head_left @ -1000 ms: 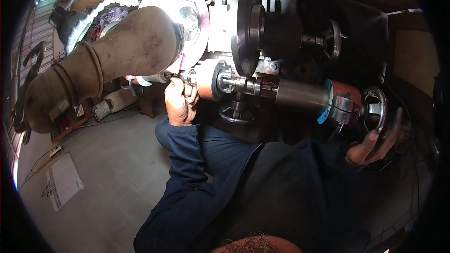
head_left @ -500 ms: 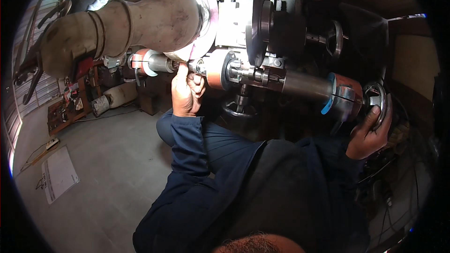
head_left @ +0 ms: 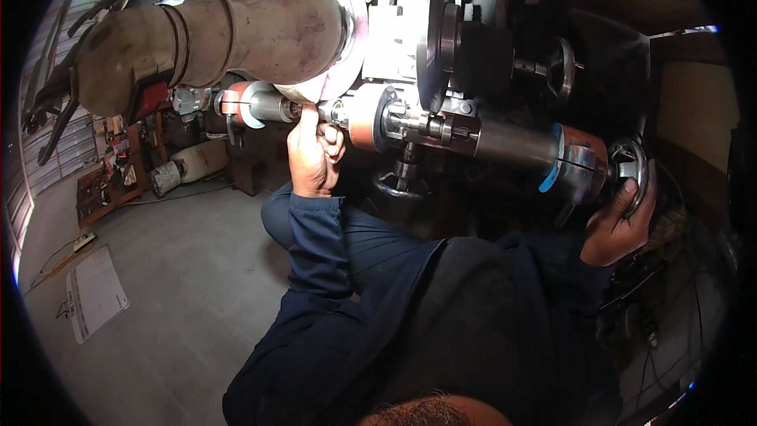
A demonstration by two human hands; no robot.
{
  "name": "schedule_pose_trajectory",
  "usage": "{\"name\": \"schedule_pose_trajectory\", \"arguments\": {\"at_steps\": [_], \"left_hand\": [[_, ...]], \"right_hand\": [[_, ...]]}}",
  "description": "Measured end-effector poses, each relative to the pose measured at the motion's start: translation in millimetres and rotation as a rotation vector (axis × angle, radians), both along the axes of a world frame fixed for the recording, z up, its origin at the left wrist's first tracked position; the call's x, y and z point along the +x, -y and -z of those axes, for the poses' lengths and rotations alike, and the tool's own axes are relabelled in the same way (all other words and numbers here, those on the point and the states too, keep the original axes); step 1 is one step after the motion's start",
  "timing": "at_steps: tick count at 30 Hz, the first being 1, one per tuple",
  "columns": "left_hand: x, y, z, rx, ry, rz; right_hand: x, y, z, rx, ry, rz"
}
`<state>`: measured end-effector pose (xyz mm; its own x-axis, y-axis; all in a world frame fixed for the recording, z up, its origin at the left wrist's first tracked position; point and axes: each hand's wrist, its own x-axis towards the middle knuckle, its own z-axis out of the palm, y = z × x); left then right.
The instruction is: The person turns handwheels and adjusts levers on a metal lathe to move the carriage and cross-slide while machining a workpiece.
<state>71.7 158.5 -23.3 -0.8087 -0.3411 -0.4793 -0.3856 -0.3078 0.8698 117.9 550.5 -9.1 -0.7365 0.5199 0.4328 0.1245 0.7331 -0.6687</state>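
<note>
My left hand [head_left: 315, 154] is raised under the lit middle of a metal machine, with fingers curled and one digit pointing up to the shaft line. Whatever lies between its fingertips is hidden. Beside it is an orange-and-steel round collar [head_left: 367, 117]. My right hand [head_left: 617, 225] is closed on the rim of a metal handwheel [head_left: 640, 177] at the machine's right end. Next to that wheel sits an orange split clamp [head_left: 585, 159] with a blue edge, on a thick steel cylinder [head_left: 514, 144]. A second orange clamp [head_left: 234, 102] is left of my left hand.
A large brown tubular housing [head_left: 276, 31] overhangs the upper left. A steel disc [head_left: 433, 35] stands at upper centre. Another handwheel [head_left: 403, 184] hangs below the shaft. On the left floor lie a white panel [head_left: 96, 293] and a power strip [head_left: 84, 242]; cables [head_left: 698, 300] hang at right.
The view has shifted slightly, and the brown housing appears a little further right. Both hands keep nearly the same places, the right one still on the handwheel.
</note>
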Motion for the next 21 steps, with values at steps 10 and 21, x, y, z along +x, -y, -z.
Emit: {"name": "schedule_pose_trajectory", "arguments": {"at_steps": [10, 21], "left_hand": [[0.4, 0.4, 0.3, -0.008, -0.001, -0.010], [-3.1, -4.1, -3.2, 0.000, 0.000, -0.063]], "right_hand": [[0.5, -1.8, 1.0, 0.053, 0.003, -0.009], [0.7, -1.7, 1.0, 0.053, 0.000, -0.020]]}}
